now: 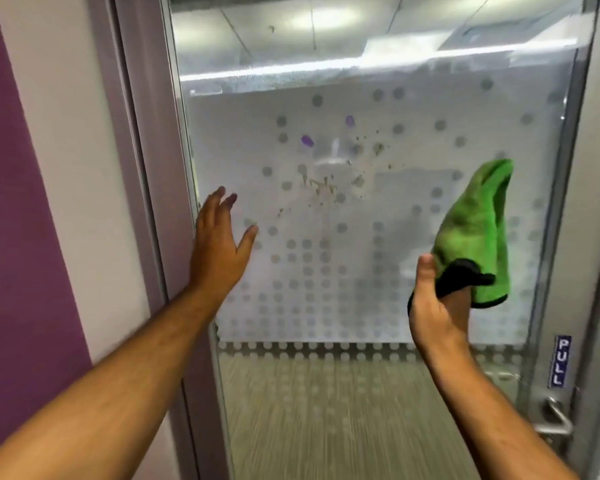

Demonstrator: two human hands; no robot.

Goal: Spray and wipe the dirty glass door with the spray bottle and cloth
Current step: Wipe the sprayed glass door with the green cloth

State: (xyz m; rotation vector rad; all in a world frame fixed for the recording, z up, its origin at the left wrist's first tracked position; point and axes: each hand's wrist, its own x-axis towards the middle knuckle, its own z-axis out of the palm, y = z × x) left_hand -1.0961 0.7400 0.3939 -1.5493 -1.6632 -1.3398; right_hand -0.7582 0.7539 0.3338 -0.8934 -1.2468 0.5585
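Note:
The glass door fills the middle of the view, frosted with a pattern of grey dots. Brown splatter and two purple marks dirty the glass at its centre. My left hand is raised near the door's left edge, fingers apart, holding nothing. My right hand grips a green cloth with black trim, held up in front of the right half of the glass, right of the splatter. No spray bottle is in view.
A grey door frame and a purple and white wall stand at the left. A metal handle and a blue "PULL" sticker sit at the door's lower right.

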